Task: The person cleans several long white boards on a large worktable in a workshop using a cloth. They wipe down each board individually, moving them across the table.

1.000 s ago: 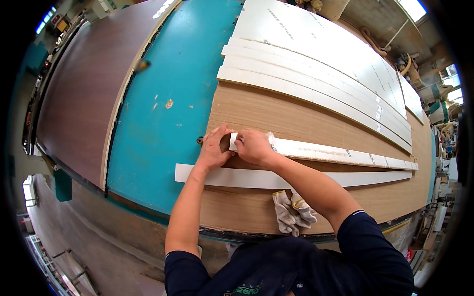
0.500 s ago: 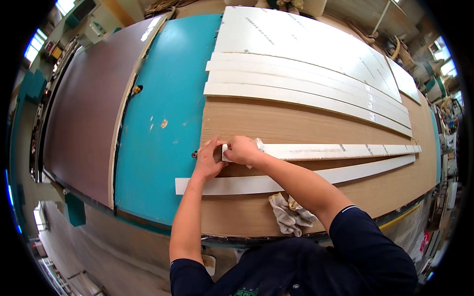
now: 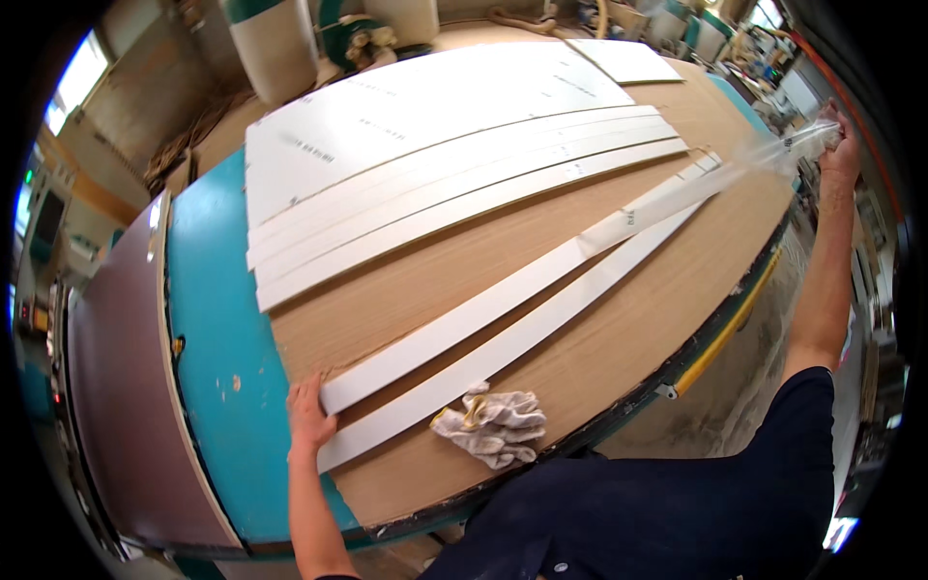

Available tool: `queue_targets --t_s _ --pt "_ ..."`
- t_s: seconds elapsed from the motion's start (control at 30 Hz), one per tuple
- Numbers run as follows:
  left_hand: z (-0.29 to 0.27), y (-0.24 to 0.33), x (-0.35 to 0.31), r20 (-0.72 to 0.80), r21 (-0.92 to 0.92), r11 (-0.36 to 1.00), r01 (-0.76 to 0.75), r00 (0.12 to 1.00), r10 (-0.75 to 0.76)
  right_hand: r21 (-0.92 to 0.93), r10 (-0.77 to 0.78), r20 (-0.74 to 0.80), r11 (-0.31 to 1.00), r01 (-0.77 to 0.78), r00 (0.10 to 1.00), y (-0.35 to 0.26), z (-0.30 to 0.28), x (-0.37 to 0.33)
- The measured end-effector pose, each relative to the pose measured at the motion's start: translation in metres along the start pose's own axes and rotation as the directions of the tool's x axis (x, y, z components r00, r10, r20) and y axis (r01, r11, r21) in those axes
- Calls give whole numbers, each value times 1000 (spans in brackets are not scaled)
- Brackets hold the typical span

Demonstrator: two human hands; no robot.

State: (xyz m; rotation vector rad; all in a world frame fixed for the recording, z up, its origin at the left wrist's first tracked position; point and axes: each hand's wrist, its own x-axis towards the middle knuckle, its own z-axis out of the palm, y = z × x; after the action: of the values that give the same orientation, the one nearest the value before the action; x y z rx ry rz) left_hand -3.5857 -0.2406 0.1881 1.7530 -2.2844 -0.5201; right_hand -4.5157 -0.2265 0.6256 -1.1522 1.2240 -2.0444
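A long white strip (image 3: 464, 324) lies on the brown wood board. Clear protective film (image 3: 749, 166) with printed marks is peeled up from it, still touching the strip toward its far end. My right hand (image 3: 839, 150), raised far out to the right, is closed on the bunched, stretched film. At the strip's near left end, my left hand (image 3: 309, 414) rests against it, fingers laid out rather than wrapped round. A second white strip (image 3: 503, 350) lies beside the first on the near side; the two come together toward the far right.
A pair of grey-white work gloves (image 3: 493, 425) lies near the front edge. Several white strips (image 3: 464, 203) and a large white panel (image 3: 425, 116) sit farther back on the brown board (image 3: 416, 493). To the left are a teal surface (image 3: 227, 329) and a brownish panel (image 3: 116, 387).
My right hand has swung from the strip's left end far out to the right, pulling the film off most of the strip. My left hand stays at that end. The view has turned right.
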Motion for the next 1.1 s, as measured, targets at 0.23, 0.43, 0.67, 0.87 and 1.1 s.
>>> queue_targets --t_s 0.23,0.43,0.67,0.87,1.1 --pt "-18 57 -3 140 209 977 -38 990 8 -647 435 -3 686 -333 901 263 94 -175" --pt "72 175 54 180 109 954 -278 950 257 -992 735 -122 -116 -54 667 376 210 -272" --pt "121 221 69 156 230 932 -281 956 250 -938 628 -85 211 -274 773 420 161 -254" --pt "119 227 65 133 185 955 -233 968 211 -946 -466 -260 300 -125 846 124 -9 -39" --pt "118 232 70 135 115 960 -256 961 240 -952 -689 304 -195 235 658 -126 59 -75"
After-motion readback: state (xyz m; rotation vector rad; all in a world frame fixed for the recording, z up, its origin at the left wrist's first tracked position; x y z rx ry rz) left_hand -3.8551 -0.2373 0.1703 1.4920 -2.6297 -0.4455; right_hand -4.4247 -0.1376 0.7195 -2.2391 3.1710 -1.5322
